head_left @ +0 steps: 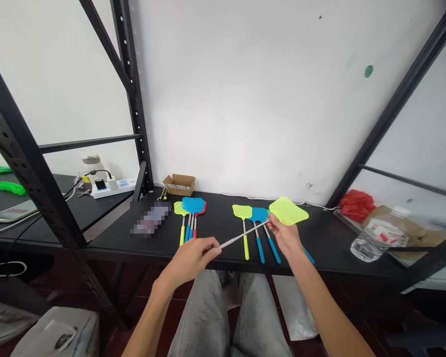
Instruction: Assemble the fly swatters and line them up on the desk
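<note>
A yellow-green fly swatter (289, 211) with a thin metal shaft is held slantwise above the black table. My left hand (195, 258) is closed around the lower end of the shaft; its handle is hidden by the hand. Near the mesh head, my right hand (285, 235) pinches the other end of the shaft. Beneath it lie a second yellow-green fly swatter (242, 212) and blue fly swatters (259, 214), partly covered by my right hand. Further left, another group has a blue swatter (193, 205) on top, a yellow-green one (180, 208) beside it and a red one partly hidden.
A small open cardboard box (179, 184) stands against the wall. A blurred patch (152, 218) covers something at the table's left. On the right are a clear plastic bottle (381, 233) and a red plastic bag (357, 205). A power strip (114, 188) sits beyond the left shelf post.
</note>
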`<state>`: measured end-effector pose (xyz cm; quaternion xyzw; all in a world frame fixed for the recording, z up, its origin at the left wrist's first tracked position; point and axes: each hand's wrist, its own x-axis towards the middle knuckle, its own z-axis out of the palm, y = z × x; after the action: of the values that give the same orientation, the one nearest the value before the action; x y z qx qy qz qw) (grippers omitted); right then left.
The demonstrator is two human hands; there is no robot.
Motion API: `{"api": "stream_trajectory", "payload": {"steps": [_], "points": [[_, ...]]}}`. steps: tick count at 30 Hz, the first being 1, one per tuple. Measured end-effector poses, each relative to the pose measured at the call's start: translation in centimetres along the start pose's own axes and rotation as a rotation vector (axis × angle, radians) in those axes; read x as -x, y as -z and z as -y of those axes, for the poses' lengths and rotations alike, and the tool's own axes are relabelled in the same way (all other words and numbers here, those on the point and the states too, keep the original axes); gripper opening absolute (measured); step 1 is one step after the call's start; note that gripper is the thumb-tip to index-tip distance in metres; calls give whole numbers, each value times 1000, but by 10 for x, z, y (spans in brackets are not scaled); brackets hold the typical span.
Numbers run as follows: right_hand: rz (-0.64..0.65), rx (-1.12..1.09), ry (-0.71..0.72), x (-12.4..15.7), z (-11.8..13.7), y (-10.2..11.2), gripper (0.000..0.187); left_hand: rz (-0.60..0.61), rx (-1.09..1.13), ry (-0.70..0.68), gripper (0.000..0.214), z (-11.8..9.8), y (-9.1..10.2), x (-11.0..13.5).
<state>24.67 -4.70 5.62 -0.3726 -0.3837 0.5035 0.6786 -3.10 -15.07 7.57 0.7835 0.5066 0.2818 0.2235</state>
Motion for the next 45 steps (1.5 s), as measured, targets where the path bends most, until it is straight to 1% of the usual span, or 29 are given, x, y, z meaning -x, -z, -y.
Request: {"api": "stream_trajectory", "payload": {"steps": [4,8,11,15,17,19,24,27,31,36,39,42,45], "points": [[-14,11,31,-6,7,12,30,72,9,-20,36,6,4,1],[-31,-7,47,-10,10,21,31,99,27,-14,38,11,9,4],[-75,-22,59,-17,14,33,31,136,45,15,38,15,18,8],[-82,-14,77,-28,17,51,31,170,110,31,36,24,26,11],[-97,-23,85,-35,18,61,31,175,133,44,37,33,28,12],[-133,-36,85,-42,20,71,32,171,134,69,38,46,31,15],[-273,-59,70,-63,34,105,28,152,97,168,39,87,51,32],[-299,-54,64,-68,44,124,25,145,67,216,37,102,61,40],[-298,-31,66,-67,50,139,23,97,35,234,35,110,66,44],[-304,-16,70,-70,52,150,25,4,-67,241,36,120,72,47],[-302,-14,74,-72,54,154,26,-110,-136,260,37,125,76,51],[-314,-24,78,-73,58,155,22,-237,-174,308,37,126,78,53],[-318,-23,95,-71,61,153,19,-290,-172,327,35,123,77,52]]}}
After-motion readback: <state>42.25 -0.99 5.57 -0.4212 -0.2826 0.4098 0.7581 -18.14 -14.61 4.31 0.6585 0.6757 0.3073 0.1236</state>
